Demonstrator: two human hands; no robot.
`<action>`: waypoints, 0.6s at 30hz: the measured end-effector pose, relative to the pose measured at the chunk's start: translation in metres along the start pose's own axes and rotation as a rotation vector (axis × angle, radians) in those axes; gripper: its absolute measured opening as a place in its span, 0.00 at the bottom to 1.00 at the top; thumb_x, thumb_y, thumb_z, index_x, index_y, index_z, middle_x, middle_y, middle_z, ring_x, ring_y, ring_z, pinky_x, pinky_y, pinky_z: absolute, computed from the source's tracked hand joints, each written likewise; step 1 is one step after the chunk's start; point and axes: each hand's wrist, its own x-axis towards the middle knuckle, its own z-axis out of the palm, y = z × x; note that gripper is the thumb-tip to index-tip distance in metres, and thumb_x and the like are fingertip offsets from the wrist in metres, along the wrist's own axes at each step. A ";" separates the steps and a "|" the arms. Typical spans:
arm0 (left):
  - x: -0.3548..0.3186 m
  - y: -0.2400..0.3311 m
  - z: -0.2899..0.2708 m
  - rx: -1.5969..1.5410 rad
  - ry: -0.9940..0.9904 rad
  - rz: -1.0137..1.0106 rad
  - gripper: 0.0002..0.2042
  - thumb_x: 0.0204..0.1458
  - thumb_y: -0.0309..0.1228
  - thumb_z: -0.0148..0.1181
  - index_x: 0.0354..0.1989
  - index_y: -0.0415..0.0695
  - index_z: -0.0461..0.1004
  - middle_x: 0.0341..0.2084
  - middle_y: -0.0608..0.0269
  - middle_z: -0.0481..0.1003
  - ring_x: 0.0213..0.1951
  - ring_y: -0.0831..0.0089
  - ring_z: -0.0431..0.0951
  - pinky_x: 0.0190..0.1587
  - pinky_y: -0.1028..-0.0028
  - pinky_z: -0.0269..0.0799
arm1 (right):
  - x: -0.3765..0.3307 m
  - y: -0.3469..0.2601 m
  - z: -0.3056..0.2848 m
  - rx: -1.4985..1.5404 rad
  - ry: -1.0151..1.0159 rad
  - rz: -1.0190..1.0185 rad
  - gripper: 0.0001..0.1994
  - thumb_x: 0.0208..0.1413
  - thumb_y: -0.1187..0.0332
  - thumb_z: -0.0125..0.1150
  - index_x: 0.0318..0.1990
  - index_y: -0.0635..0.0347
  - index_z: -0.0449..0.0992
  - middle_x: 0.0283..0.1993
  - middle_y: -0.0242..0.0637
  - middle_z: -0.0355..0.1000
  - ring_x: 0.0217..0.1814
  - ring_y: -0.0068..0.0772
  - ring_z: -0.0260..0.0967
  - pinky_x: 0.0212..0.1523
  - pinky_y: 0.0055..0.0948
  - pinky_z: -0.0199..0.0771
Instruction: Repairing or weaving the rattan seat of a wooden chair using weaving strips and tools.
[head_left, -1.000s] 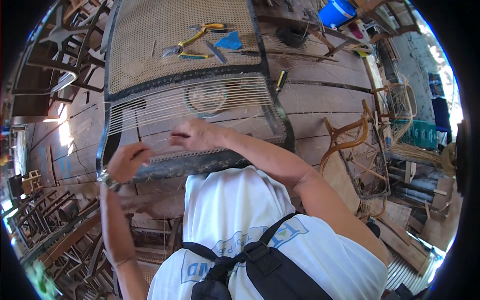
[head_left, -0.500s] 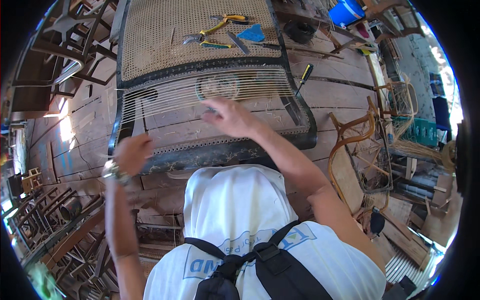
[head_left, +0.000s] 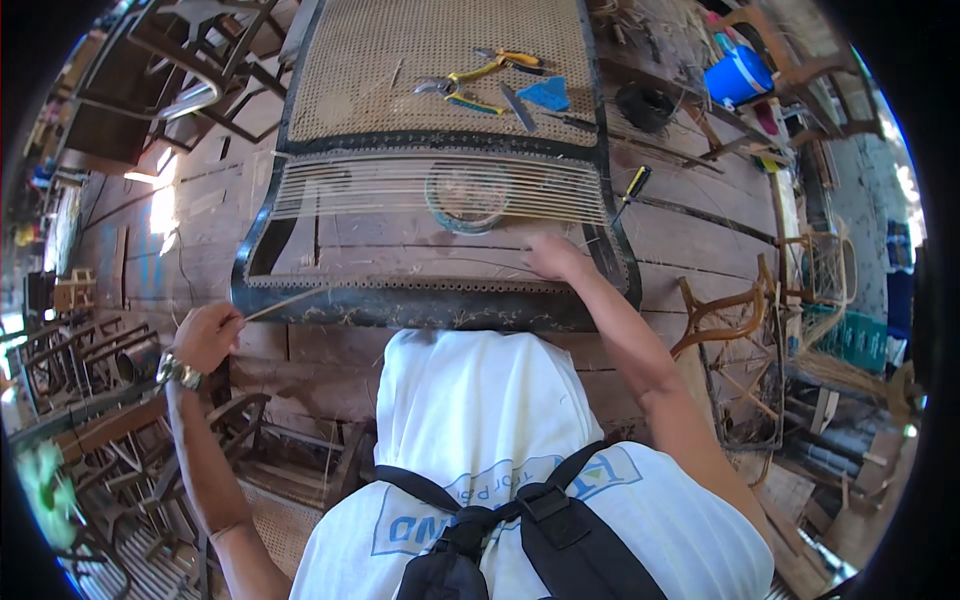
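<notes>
A dark wooden chair frame (head_left: pixel 420 308) with a row of small holes along its edge lies before me. Parallel pale cane strands (head_left: pixel 340 185) stretch across the far part of its opening. My left hand (head_left: pixel 208 338), with a watch on its wrist, is closed in a pinch on a loose cane strand (head_left: pixel 285 302) beyond the frame's near left corner. Over the opening, toward the right side, hovers my right hand (head_left: pixel 555 258). Its fingers are drawn together; what they hold, if anything, is too fine to make out.
Yellow-handled cutters (head_left: pixel 480 72) and a blue scrap (head_left: pixel 545 93) lie on the woven cane panel (head_left: pixel 350 90). A round bowl (head_left: pixel 465 226) sits beneath the strands. A screwdriver (head_left: pixel 632 188) stands at the frame's right edge. Chair frames (head_left: pixel 730 325) crowd both sides.
My left hand has moved left and nearer, off the frame, drawing a cane strand out. My right hand has shifted right and lower, away from the stretched strands. The view has swung slightly.
</notes>
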 end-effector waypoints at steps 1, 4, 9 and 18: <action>-0.002 0.014 0.012 0.092 0.089 0.093 0.09 0.57 0.33 0.55 0.34 0.43 0.79 0.22 0.55 0.79 0.28 0.59 0.82 0.33 0.62 0.75 | -0.006 -0.017 0.000 0.201 0.166 -0.236 0.18 0.59 0.61 0.60 0.54 0.57 0.76 0.51 0.50 0.77 0.55 0.45 0.75 0.56 0.41 0.73; 0.015 0.082 0.073 0.071 0.169 0.243 0.08 0.58 0.34 0.56 0.36 0.44 0.78 0.23 0.55 0.79 0.28 0.60 0.82 0.32 0.64 0.76 | -0.023 -0.103 -0.006 0.657 0.368 -0.755 0.20 0.61 0.66 0.59 0.60 0.57 0.72 0.52 0.48 0.77 0.55 0.43 0.75 0.55 0.34 0.74; 0.016 0.126 0.120 -0.187 0.190 0.457 0.09 0.58 0.34 0.56 0.38 0.43 0.78 0.25 0.56 0.80 0.29 0.61 0.83 0.32 0.66 0.76 | -0.048 -0.121 -0.022 0.624 -0.023 -0.841 0.11 0.60 0.68 0.61 0.49 0.58 0.76 0.43 0.45 0.78 0.43 0.35 0.76 0.47 0.31 0.75; -0.044 0.052 0.081 0.051 0.194 0.002 0.08 0.58 0.35 0.56 0.35 0.47 0.79 0.23 0.57 0.80 0.28 0.57 0.81 0.34 0.60 0.75 | -0.018 -0.016 -0.015 0.308 0.202 -0.346 0.15 0.59 0.59 0.61 0.47 0.59 0.79 0.47 0.51 0.78 0.51 0.50 0.76 0.52 0.42 0.75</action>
